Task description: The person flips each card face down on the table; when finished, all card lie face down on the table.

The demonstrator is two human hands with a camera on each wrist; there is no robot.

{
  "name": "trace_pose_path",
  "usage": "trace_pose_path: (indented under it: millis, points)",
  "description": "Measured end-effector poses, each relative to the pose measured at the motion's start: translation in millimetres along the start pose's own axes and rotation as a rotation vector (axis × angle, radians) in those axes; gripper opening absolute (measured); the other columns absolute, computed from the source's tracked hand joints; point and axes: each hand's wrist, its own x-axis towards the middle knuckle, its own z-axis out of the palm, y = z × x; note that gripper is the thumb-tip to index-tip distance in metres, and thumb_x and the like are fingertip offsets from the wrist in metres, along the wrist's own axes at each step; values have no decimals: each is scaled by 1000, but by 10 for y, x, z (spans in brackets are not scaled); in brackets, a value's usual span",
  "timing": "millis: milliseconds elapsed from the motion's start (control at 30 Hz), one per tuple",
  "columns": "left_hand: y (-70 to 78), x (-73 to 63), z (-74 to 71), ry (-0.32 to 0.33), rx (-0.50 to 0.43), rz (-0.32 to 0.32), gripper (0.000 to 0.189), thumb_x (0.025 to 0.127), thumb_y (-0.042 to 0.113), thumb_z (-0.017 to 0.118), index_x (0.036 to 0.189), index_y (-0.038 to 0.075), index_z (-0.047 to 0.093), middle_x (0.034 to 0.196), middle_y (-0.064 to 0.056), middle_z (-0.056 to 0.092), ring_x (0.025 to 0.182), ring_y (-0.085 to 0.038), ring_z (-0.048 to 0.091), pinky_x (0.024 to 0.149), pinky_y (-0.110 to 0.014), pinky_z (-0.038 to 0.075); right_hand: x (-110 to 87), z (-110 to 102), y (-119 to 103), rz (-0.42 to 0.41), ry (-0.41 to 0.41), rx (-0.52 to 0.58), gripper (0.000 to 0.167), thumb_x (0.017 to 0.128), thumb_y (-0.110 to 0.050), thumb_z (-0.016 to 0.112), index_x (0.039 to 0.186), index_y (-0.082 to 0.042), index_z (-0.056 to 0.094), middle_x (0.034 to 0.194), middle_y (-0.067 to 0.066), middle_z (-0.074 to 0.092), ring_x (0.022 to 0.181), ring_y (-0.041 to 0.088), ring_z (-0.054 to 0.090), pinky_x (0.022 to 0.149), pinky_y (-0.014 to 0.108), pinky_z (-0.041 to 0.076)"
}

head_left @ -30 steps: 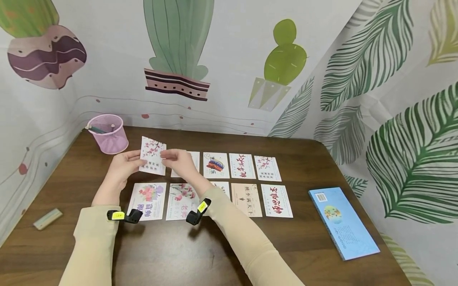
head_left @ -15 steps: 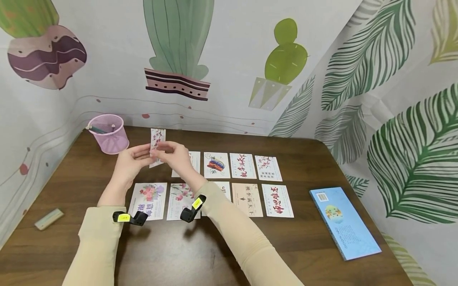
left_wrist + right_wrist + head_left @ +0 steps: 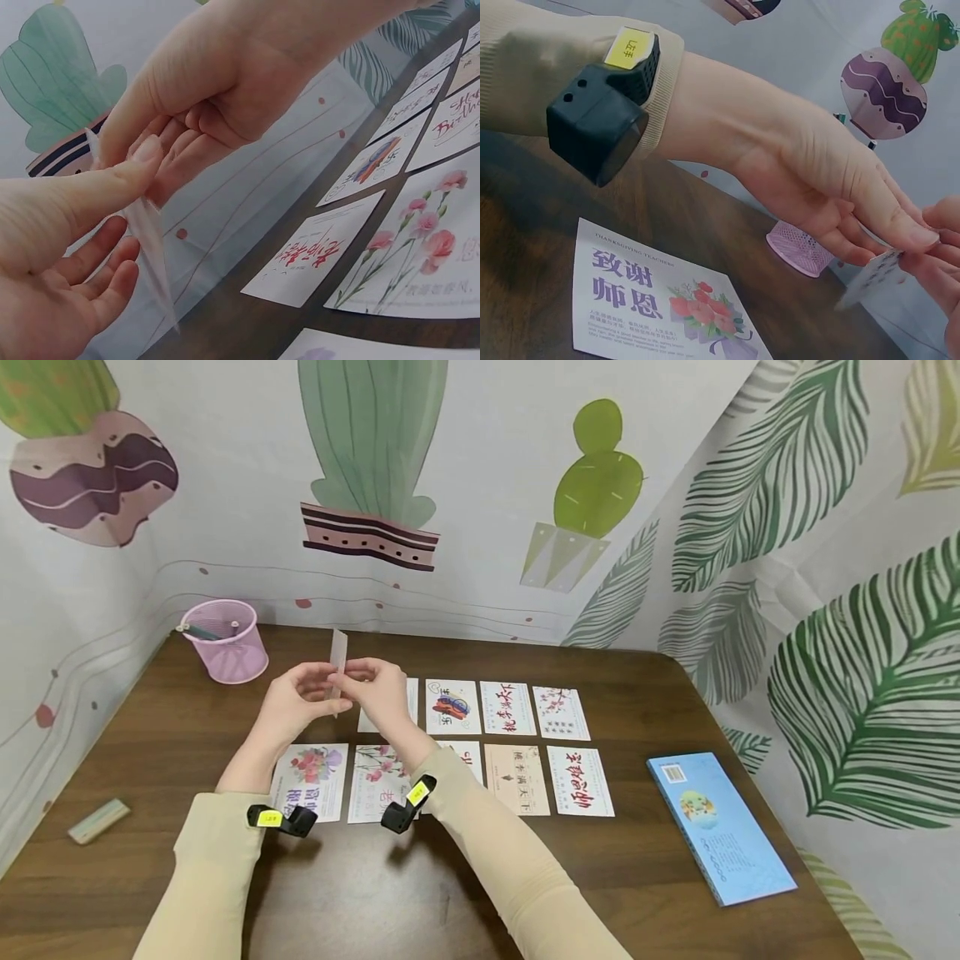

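— Starting with the head view, where is the card (image 3: 339, 650)?

— Raised above the table (image 3: 480, 885), upright and nearly edge-on, between the left hand (image 3: 294, 700) and the right hand (image 3: 378, 689). Both are clamped on it, thumb against fingers

— How should it handle?

— Judged as thin card stock: very light, springy, easily creased, possibly a little slick. Take hold at opposite edges, with light fingertip pressure; a hard pinch could bend it

— What does the left wrist view add?

— It shows the left thumb (image 3: 116, 187) laid across the card, other fingers bent below. It also gives the red-letter card (image 3: 311, 259) whole; in the head view the right hand covers part of it

— And the right wrist view?

— It catches dark print on the card, too blurred to read, where the head view gives only a pale side. The bouquet card (image 3: 667, 300) shows a legible English heading, and the pen cup (image 3: 799, 251) appears beyond the left hand
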Motion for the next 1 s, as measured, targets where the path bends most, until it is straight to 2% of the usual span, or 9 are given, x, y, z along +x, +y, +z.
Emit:
trace_pose_path:
  millis: [200,300,400,533,633,700,767,867,1000]
  points:
    - [8,8,-9,-54,33,-27,65,84,19,78,139,0,47,128,-16,54,106,-12,53,82,-7,46,28,-1,48,60,45,52,19,86,-4,71,100,8,71,90,21,74,71,25,73,62,23,60]
    - [-7,-3,-59,-68,55,-21,63,87,21,75,139,0,47,133,-22,53,108,-13,54,80,-6,47,47,-17,107,77,44,32,18,86,-2,70,100,9,70,88,20,74,72,26,73,63,24,60]
    - [-47,-26,-148,-29,68,-39,62,90,24,72,140,-2,46,135,-24,52,104,-6,54,79,-5,46,57,-37,174,104,28,-5,17,87,-3,69,100,7,70,86,15,74,70,18,72,63,22,59]
    - [-127,-50,-266,60,78,-141,65,92,30,68,142,-3,44,134,-22,51,98,4,50,86,-12,46,56,-51,246,177,-6,-28,20,89,-6,69,106,5,69,90,9,74,73,12,71,66,22,59]
    - [-195,-45,-311,54,86,-235,70,94,36,65,146,-2,39,139,-22,48,106,-2,49,101,-28,45,69,-38,301,217,-32,-58,24,90,-10,70,110,3,68,98,11,74,79,19,72,67,24,59]
    - [-245,-29,-312,39,94,-278,71,94,37,64,146,-4,37,141,-24,48,108,-5,49,101,-32,44,90,-19,339,226,-46,-86,26,90,-11,70,111,2,68,102,13,74,82,24,73,67,25,58]
    - [-294,-11,-295,40,102,-295,70,94,34,65,145,-6,39,140,-27,49,104,-5,51,95,-24,47,104,2,370,231,-60,-104,26,90,-12,70,112,2,68,104,14,74,83,28,73,67,24,58]
    - [-349,4,-253,67,130,-296,64,93,26,67,141,-10,43,134,-29,52,91,0,50,75,-10,45,120,26,405,242,-71,-113,26,90,-12,71,111,3,67,104,14,74,83,29,73,68,23,58]
    - [-380,6,-206,94,172,-288,60,90,18,70,138,-10,46,129,-29,55,84,3,50,66,-6,44,122,34,427,258,-68,-102,27,89,-10,71,111,4,67,103,16,74,84,26,72,68,25,59]
